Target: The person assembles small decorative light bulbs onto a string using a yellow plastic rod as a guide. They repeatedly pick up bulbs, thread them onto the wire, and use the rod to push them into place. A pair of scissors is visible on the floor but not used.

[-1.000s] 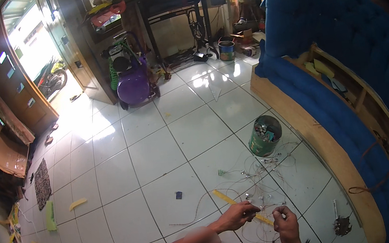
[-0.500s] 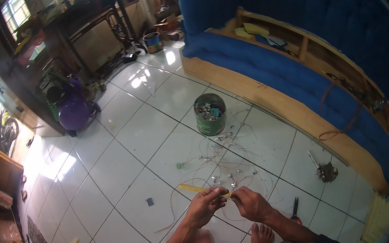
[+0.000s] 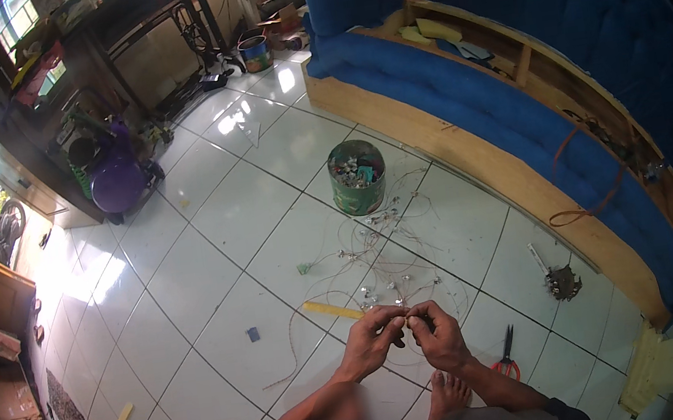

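My left hand (image 3: pixel 378 342) and my right hand (image 3: pixel 440 339) meet fingertip to fingertip above the tiled floor. Both are closed in a pinch on something small, mostly hidden by the fingers. A flat yellow strip (image 3: pixel 330 309) runs up to my left hand; whether it lies on the floor or is held, I cannot tell. Just beyond the hands, thin wires (image 3: pixel 378 266) spread in a tangle with several small shiny metal pieces (image 3: pixel 368 298). To the right of my right foot lie scissors (image 3: pixel 507 362) with red handles and dark blades.
A green tin (image 3: pixel 360 194) full of small parts stands beyond the wires. A blue tufted sofa (image 3: pixel 456 88) with an open wooden frame curves along the right. A dark clump (image 3: pixel 563 284) lies before it. At the left is a purple tank (image 3: pixel 118 189); a small blue-grey piece (image 3: pixel 253 334) lies nearer.
Both hands have drawn together, fingertips now touching. The yellow bit that showed between them is now mostly covered. The view has shifted slightly, showing more of the scissors.
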Demonstrator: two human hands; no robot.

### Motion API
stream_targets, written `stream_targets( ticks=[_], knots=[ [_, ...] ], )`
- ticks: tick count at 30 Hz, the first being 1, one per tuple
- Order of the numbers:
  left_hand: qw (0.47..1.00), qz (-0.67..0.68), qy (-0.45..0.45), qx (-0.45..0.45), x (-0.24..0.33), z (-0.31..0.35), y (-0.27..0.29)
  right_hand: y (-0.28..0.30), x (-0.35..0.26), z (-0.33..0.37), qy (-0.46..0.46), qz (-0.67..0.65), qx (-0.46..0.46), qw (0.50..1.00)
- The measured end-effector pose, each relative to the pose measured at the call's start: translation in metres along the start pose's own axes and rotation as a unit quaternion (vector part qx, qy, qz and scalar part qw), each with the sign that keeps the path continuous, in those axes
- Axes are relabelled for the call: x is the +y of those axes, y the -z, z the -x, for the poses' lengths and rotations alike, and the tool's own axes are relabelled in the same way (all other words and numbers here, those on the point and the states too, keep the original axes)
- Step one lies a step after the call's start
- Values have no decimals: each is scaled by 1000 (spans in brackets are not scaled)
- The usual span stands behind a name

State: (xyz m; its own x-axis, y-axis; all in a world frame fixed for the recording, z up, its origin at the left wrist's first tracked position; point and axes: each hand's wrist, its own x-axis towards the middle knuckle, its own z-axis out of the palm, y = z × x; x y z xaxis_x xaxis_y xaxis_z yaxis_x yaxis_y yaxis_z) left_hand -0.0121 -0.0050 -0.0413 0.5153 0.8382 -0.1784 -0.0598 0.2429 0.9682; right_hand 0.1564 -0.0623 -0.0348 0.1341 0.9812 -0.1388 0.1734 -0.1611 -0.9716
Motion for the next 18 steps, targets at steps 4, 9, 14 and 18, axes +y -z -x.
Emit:
stream_targets(
  ticks=[4, 9, 14, 18],
  knots=[
    [944, -288, -159, 13, 3, 1, 5, 1, -1, -2, -78, -92, -36, 992],
    [928, -349, -122, -51, 2, 1, 11, 12, -10, -10, -237, -237, -63, 940],
    [991, 24, 130, 6, -10, 5, 10, 16, -24, -8, 141, 208, 127, 960],
    [978, 176, 108, 19, -14, 5, 14, 16, -26, -4, 237, 257, 77, 934]
  ],
)
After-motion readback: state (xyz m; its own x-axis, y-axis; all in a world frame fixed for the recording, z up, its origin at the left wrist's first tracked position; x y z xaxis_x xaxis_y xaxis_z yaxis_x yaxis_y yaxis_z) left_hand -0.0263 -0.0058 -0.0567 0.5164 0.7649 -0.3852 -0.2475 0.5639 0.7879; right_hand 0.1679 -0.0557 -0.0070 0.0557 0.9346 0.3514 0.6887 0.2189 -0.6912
